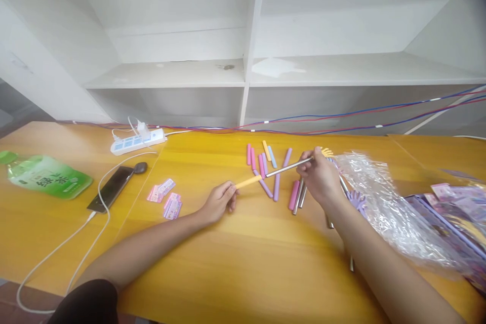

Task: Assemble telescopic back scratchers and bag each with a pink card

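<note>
My left hand (pixel 221 197) pinches a yellow tube (pixel 248 181) by its near end, pointing it up and to the right. In my right hand (pixel 320 174) is a back scratcher with a thin metal rod (pixel 289 166); its yellow hand-shaped head (pixel 327 152) sticks out past my fingers. The rod's free end is close to the tube's far end; whether they touch I cannot tell. Pink, purple, blue and yellow tubes (pixel 277 177) lie just beyond. Metal rods and a purple hand-shaped head (pixel 357 201) lie partly hidden under my right hand and forearm.
Crumpled clear plastic wrap (pixel 387 207) and a purple box (pixel 436 220) with packets lie to the right. Leftward are small printed cards (pixel 172 206), a phone (pixel 112 190) on a white cable, a green-labelled bottle (pixel 49 177) and a power strip (pixel 138 142). White shelving (pixel 250 71) stands behind.
</note>
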The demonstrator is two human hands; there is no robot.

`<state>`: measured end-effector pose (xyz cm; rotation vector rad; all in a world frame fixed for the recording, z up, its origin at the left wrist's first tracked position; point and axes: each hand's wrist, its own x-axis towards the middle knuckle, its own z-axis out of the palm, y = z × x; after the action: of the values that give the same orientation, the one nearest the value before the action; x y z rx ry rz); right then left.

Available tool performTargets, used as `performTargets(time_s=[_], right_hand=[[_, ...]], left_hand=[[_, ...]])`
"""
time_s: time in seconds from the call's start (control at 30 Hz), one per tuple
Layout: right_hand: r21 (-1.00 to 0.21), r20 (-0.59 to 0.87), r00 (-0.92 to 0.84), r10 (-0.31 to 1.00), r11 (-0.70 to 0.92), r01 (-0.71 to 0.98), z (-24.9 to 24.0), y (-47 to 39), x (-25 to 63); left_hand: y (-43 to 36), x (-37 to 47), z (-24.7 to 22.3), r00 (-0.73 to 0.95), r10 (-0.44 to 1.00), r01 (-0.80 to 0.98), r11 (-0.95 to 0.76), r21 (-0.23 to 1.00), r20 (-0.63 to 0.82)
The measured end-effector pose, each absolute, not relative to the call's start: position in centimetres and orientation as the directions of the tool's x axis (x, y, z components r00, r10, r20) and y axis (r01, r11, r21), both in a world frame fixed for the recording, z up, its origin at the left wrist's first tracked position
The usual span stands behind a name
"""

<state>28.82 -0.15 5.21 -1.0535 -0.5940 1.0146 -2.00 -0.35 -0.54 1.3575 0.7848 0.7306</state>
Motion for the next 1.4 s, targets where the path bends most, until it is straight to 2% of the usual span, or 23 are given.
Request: performTargets(time_s=[0.13, 0.37, 0.93, 1.4], right_hand=[[-0.900, -0.105, 0.396, 0.912, 0.083, -0.428, 4.50, -0.16, 28.78], [-0.897, -0.099, 0.371, 0.923, 0.079, -0.436, 4.44, -0.28, 28.35], [-0.936, -0.050, 0.419, 0.907, 0.104, -0.337, 4.26, -0.32, 28.25], [-0.955, 0.033, 0.408, 0.913, 0.149, -0.256, 4.40, -0.45, 28.17]], left_hand=[[-0.29, -2.01, -0.60, 0.561, 0.825, 0.003, 0.084, 0.996, -0.072], [-0.40, -1.95, -0.41, 0.559, 0.825, 0.005, 0.102, 0.995, -0.087], [-0.32, -1.69, 0.20, 0.537, 0.832, 0.007, 0.164, 0.986, -0.142], [-0.32, -1.96, -0.09, 0.579, 0.803, 0.099, 0.104, 0.990, -0.143]])
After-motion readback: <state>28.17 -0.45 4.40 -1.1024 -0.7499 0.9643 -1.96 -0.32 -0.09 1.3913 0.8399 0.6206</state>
